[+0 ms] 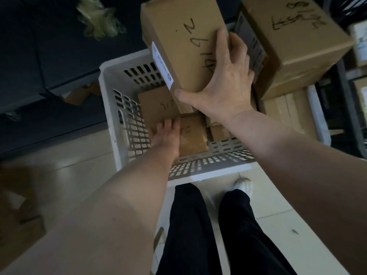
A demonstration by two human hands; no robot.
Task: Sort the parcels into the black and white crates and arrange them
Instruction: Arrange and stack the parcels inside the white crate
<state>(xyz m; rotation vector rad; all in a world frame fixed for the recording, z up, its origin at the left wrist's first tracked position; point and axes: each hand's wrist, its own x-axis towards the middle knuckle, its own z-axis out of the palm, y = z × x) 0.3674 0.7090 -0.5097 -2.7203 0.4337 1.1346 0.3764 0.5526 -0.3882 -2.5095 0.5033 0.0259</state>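
A white slotted crate (119, 135) stands on the floor in front of me. Inside lie a flat brown parcel (156, 104) and smaller brown parcels (192, 137) beside it. My left hand (166, 135) reaches down into the crate, its fingertips on the edge of the flat parcel; whether it grips is hidden. My right hand (222, 84) is spread over the near end of a long cardboard box (182, 42) with black handwriting and a white label, holding it tilted above the crate's far right corner.
A large handwritten cardboard box (294, 36) sits on stacked parcels in a second white crate (319, 120) to the right. Dark furniture (49, 56) fills the left, with crumpled green plastic (99, 18). My legs and a white shoe (243, 185) stand on pale tiles.
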